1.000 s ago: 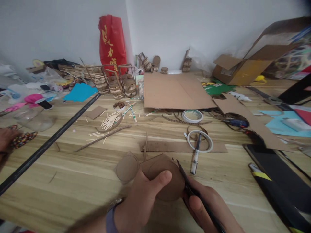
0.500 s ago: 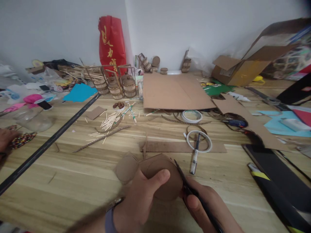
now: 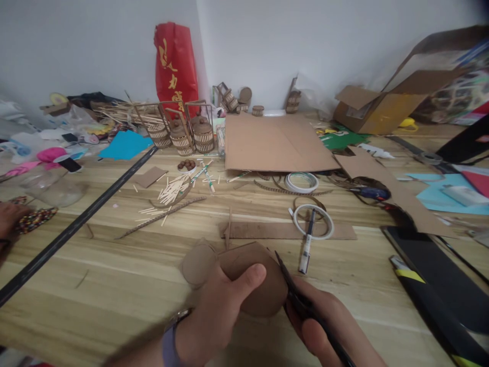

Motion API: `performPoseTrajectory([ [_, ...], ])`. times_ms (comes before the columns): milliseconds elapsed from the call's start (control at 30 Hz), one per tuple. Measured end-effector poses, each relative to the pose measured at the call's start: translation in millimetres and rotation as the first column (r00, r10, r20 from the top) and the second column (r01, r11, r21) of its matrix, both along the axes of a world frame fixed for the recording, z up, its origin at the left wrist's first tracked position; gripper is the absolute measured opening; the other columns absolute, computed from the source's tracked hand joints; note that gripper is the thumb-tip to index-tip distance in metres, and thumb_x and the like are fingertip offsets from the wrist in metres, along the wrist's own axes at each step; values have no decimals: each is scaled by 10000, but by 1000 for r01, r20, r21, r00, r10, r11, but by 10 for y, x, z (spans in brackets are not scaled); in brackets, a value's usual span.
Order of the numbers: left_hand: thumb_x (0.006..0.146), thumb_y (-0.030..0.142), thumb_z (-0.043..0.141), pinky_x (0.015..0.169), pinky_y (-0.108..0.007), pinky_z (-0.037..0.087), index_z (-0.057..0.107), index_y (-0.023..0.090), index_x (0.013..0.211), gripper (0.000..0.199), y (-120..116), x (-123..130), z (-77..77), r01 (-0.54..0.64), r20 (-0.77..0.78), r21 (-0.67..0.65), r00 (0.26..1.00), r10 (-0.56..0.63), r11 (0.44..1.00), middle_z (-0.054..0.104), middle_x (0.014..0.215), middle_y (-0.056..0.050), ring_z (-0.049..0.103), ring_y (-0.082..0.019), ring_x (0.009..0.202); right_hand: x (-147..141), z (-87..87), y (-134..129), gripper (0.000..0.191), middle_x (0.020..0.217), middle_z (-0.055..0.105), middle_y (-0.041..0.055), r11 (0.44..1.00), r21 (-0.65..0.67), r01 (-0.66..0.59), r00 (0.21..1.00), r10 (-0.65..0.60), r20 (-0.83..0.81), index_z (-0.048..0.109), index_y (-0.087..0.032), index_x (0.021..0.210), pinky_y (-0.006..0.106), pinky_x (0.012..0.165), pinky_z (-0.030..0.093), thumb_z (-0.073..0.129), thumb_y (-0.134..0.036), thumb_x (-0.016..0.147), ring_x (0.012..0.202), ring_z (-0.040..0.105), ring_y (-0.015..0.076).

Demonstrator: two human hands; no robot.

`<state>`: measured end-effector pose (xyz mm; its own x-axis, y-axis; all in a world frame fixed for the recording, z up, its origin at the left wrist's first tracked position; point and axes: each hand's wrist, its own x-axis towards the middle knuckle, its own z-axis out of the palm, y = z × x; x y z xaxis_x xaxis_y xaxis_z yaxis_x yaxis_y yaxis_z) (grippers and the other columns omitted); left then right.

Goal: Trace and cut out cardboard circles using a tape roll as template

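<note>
My left hand point(image 3: 217, 311) grips a brown cardboard piece point(image 3: 263, 295) with a partly rounded edge, the thumb lying on top and the fingers hidden beneath. Black scissors point(image 3: 292, 293) are in my right hand point(image 3: 324, 316), their blades at the cardboard's right edge. My right fingers are wrapped round the dark handles, which run down toward the bottom of the view. Just left of the held piece, a smaller cardboard piece point(image 3: 198, 265) with a circle marked on it lies on the table. A marker pen point(image 3: 306, 250) rests beyond my right hand.
Tape rolls point(image 3: 331, 232), a cardboard strip point(image 3: 263, 231) and loose sticks point(image 3: 173, 189) lie ahead. Farther back are a large cardboard sheet point(image 3: 278, 145), small slatted buckets point(image 3: 182, 140) and a red bag point(image 3: 175, 66). Another person's hand point(image 3: 11, 219) is at the left edge, by beaded strands point(image 3: 36, 220).
My right thumb has shifted slightly downward and right along the scissors' handles. My left hand and the cardboard stay nearly in place.
</note>
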<state>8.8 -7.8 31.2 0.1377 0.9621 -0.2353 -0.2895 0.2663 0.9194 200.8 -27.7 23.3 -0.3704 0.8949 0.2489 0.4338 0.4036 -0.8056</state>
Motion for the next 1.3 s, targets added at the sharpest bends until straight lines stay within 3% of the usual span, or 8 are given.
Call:
performPoseTrajectory([
  [233, 830, 461, 786, 1100, -454, 511, 822, 214, 1005, 305, -12, 7, 13, 51, -24, 2, 998, -51, 999, 817, 1124, -77, 692, -331, 1218, -26, -45, -11, 782, 714, 695, 67, 997, -71, -14, 993, 6, -115, 732, -220, 1039, 298, 573, 575, 272, -842, 926, 623, 659, 235],
  [400, 842, 446, 778, 1116, -445, 497, 816, 214, 1030, 302, -2, 3, 32, 62, -13, 0, 998, -62, 998, 818, 1127, -70, 706, -315, 1196, 14, -96, -22, 677, 695, 689, 56, 998, -50, -28, 998, 24, -66, 745, -231, 1024, 297, 558, 564, 362, -786, 957, 610, 651, 232],
  [600, 845, 448, 756, 1141, -480, 468, 818, 199, 991, 295, 18, 2, 49, 73, -75, 32, 995, -70, 997, 814, 1133, -94, 696, -337, 1208, -17, -118, -17, 737, 687, 688, 53, 1000, -26, 8, 998, -9, -61, 742, -222, 981, 294, 537, 552, 313, -819, 937, 604, 641, 230],
  [767, 837, 452, 768, 1146, -481, 467, 816, 204, 989, 295, 5, 5, 19, 68, -33, 15, 997, -67, 998, 819, 1114, -92, 701, -334, 1202, -13, -79, -20, 709, 683, 689, 49, 1000, -16, 11, 999, -12, -39, 736, -225, 959, 287, 543, 557, 316, -796, 956, 606, 644, 228],
  [1000, 842, 410, 751, 1168, -479, 444, 820, 213, 980, 250, 17, 18, 89, 64, -28, 9, 998, -64, 998, 824, 1098, -81, 679, -334, 1243, 1, 30, 2, 673, 694, 696, 54, 999, -39, -12, 1000, 12, 1, 719, -238, 943, 294, 570, 579, 302, -764, 984, 625, 661, 238],
  [1300, 845, 407, 755, 1163, -467, 447, 818, 221, 1008, 255, 9, 9, 72, 61, -31, 13, 998, -61, 998, 821, 1112, -81, 658, -333, 1277, 25, 55, -6, 626, 714, 741, 55, 997, -67, -29, 999, 27, -34, 749, -243, 1018, 290, 579, 608, 376, -745, 985, 623, 687, 235],
])
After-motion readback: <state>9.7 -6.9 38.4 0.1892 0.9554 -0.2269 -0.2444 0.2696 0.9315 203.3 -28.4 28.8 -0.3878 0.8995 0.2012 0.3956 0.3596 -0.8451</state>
